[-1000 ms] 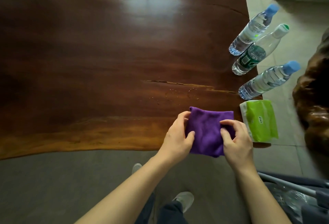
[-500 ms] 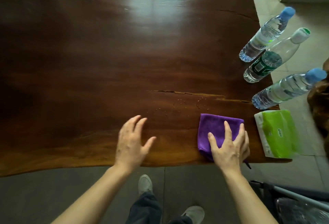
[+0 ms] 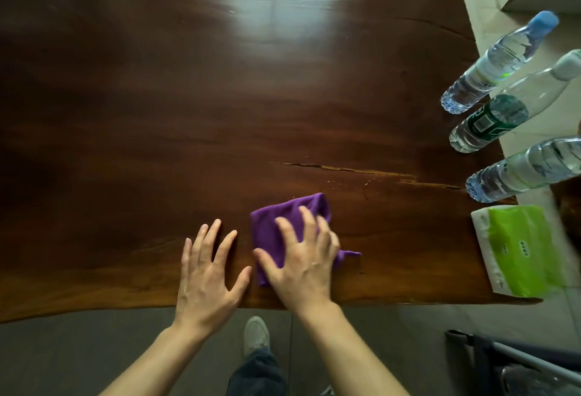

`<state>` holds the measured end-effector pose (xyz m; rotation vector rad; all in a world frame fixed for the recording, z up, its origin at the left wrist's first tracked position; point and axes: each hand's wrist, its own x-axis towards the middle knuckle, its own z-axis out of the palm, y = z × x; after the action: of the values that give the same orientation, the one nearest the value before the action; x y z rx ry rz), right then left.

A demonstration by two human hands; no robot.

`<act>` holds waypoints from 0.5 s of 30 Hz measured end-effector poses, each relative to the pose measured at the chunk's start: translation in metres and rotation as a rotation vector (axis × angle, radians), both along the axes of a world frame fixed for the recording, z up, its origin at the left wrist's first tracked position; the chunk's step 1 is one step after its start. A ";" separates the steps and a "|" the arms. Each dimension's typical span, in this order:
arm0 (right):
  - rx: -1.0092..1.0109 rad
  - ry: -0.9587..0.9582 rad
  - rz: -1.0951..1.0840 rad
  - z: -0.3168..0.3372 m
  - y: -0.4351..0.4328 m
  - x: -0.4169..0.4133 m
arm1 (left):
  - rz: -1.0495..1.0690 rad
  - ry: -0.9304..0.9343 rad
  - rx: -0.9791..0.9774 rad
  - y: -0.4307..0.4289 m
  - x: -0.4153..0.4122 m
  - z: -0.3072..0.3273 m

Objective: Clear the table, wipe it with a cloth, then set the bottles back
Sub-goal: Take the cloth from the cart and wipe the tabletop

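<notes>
A folded purple cloth (image 3: 276, 222) lies on the dark wooden table (image 3: 188, 97) near its front edge. My right hand (image 3: 303, 257) presses flat on the cloth with its fingers spread. My left hand (image 3: 209, 273) rests flat on the bare wood just left of the cloth, fingers apart, holding nothing. Three clear water bottles stand along the table's right edge: a blue-capped one (image 3: 490, 65) farthest back, one with a green label (image 3: 503, 112) in the middle, and another (image 3: 522, 169) nearest.
A green pack of tissues (image 3: 518, 251) lies at the front right corner. A long crack (image 3: 361, 171) runs across the wood by the bottles. Grey floor and my shoe (image 3: 256, 334) show below the table edge. A dark cart or chair frame (image 3: 518, 364) stands at the lower right.
My right hand has slid the cloth leftward along the front edge, away from the tissue pack. My left hand let go of the cloth a second ago and now lies flat beside it.
</notes>
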<state>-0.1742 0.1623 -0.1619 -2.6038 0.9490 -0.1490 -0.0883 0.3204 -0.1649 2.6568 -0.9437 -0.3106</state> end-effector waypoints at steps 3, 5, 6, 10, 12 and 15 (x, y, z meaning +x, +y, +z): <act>-0.024 -0.033 0.154 -0.005 0.016 -0.003 | 0.007 -0.030 -0.030 0.002 0.000 -0.006; -0.031 -0.046 0.174 -0.008 0.010 -0.012 | 0.010 -0.056 -0.017 0.002 -0.001 -0.009; -0.038 -0.040 0.172 -0.008 0.004 -0.017 | 0.011 -0.070 -0.005 0.001 -0.002 -0.010; -0.066 0.001 0.033 -0.010 -0.032 -0.043 | 0.018 -0.123 0.034 -0.002 -0.003 -0.013; -0.074 0.005 -0.105 -0.013 -0.059 -0.061 | 0.015 -0.137 0.055 -0.001 -0.003 -0.015; -0.090 0.012 -0.285 -0.014 -0.100 -0.084 | 0.009 -0.156 0.053 -0.002 -0.003 -0.016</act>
<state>-0.2583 0.0620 -0.1758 -2.5377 1.3441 -0.2547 -0.0914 0.3186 -0.1814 2.7654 -0.9813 -0.1291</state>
